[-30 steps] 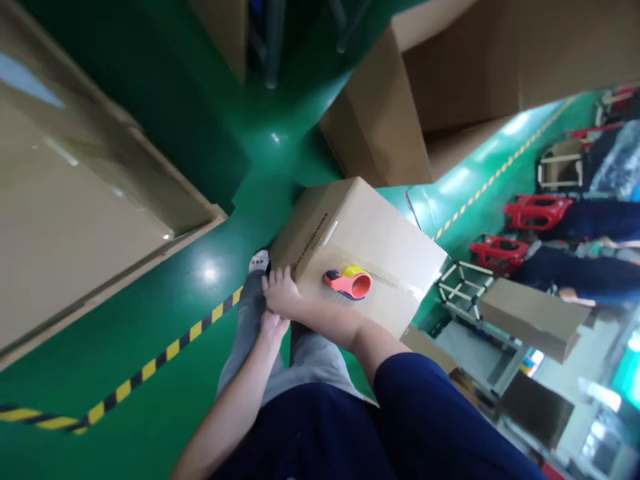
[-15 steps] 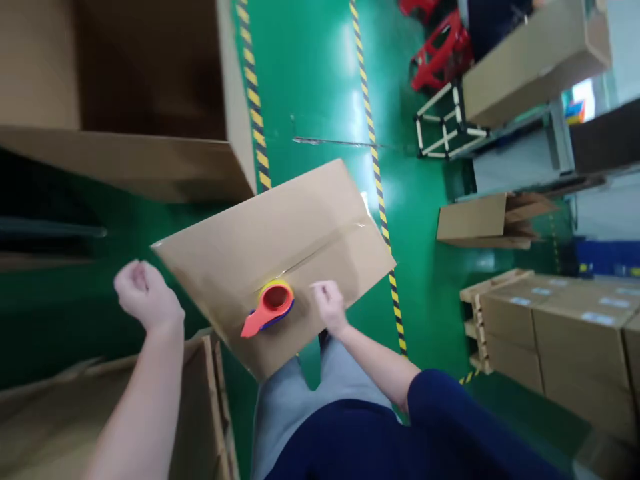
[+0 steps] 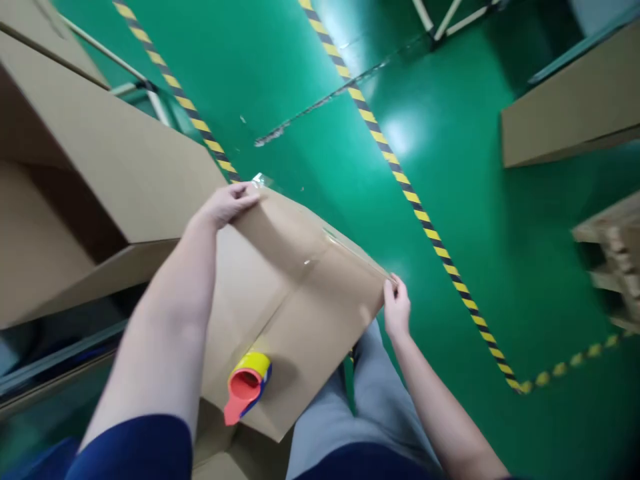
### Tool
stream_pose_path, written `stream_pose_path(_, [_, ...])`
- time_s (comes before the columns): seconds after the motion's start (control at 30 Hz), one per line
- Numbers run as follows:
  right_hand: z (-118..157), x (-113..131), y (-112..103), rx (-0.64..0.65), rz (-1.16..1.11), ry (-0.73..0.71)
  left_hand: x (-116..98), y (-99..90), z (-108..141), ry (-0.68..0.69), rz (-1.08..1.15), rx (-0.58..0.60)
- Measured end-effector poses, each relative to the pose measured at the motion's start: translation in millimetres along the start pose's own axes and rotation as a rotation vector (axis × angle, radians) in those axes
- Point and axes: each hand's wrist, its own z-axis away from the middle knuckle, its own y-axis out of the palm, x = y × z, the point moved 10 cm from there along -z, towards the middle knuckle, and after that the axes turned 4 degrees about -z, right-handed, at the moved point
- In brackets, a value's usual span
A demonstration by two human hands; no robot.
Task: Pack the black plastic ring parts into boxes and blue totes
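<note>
I have 2 hands on the carton (image 3: 300, 293), gripping it at the 2 corners of its far edge. My left hand (image 3: 227, 205) is closed over the far left corner, right beside a loose bit of clear tape (image 3: 261, 179) sticking out past the edge. My right hand (image 3: 398, 308) pinches the far right corner, thumb on the top face and fingers over the edge. The carton sits right in front of my grey trousers (image 3: 327, 417); its underside is hidden, so I can't tell what bears its weight.

To handle this well, I'd want an even pull from both corners, since 1 hand leading would likely twist the carton. The tape dispenser (image 3: 253, 364) lies on the top face near the edge closest to me, and nothing visible holds it there, so a sharp tilt could send it sliding off; small, level movements suit it. The open box (image 3: 150, 173) stands just beyond my left forearm, so I should mind that elbow. I'd also watch my left fingers around the loose tape, which could stick to them. To my right, the green floor (image 3: 475, 220) shows beside the striped line (image 3: 393, 160).
</note>
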Motion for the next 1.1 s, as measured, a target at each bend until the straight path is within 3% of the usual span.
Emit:
stream_pose_path(0.1, [-7.9, -8.2, 5.2, 0.175, 0.003, 0.044, -9.6, 14.7, -8.1, -0.050, 0.123, 0.187])
stream_pose_path(0.2, [-17.0, -9.2, 15.2, 0.326, -0.058, 0.037, -24.0, 22.8, -18.6, -0.044, 0.090, 0.259])
stream_pose_path(0.37, [-31.1, -7.7, 25.5, 0.438, -0.113, 0.127, -39.3, 24.5, -27.1, -0.027, 0.032, 0.156])
stream_pose_path(0.53, [-43.8, 3.5, 40.7, 0.612, -0.070, 0.171, -33.5, 23.2, -32.0, -0.167, -0.022, 0.107])
stream_pose_path(0.63, [-53.6, -6.0, 51.9, 0.727, -0.017, 0.261, -29.2, 23.8, -39.1, -0.223, -0.030, 0.106])
stream_pose_path(0.77, [-80.8, -8.9, 67.6, 0.717, 0.163, 0.295, -28.0, 24.3, -43.1, -0.199, -0.030, 0.051])
stream_pose_path(0.87, [-93.8, 37.5, 104.7, 0.672, 0.222, 0.055, -29.0, 22.0, -43.0, -0.111, -0.091, -0.035])
stream_pose_path(0.97, [-61.6, 113.9, 172.7, 0.924, 0.081, -0.361, -28.4, 17.3, -43.0, -0.017, -0.154, -0.147])
stream_pose_path(1.03, [-36.3, 138.1, 212.2, 1.149, 0.025, -0.411, -24.1, 14.6, -43.9, 0.006, -0.162, -0.212])
stream_pose_path(1.1, [-31.6, 141.7, 240.8, 1.241, 0.053, -0.289, -20.4, 15.3, -45.2, 0.021, -0.167, -0.241])
